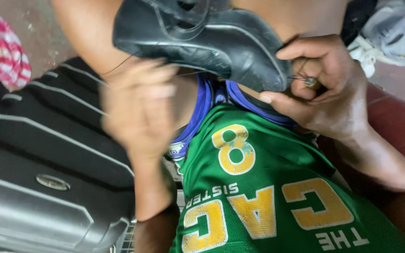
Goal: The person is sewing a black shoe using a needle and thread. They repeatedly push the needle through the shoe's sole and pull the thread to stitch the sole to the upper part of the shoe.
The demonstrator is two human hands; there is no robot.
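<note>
A black leather shoe (202, 37) rests across my bare knees at the top of the view, sole edge turned toward me. My right hand (326, 93) pinches a small metal needle-like tool (311, 83) against the shoe's right end, with the thumb pressed under the edge. My left hand (139, 107) is motion-blurred just below the shoe's left part, fingers curled. A thin dark thread (118, 65) runs between that hand and the shoe; whether the fingers grip it is unclear. A green jersey with yellow print (268, 197) covers my torso below.
A black hard-shell suitcase with grey ribs (38, 154) lies close on the left. Pink-and-white striped cloth (3, 47) sits at the top left. Pale crumpled bags or cloth (394, 33) lie at the top right over a red floor (399, 126).
</note>
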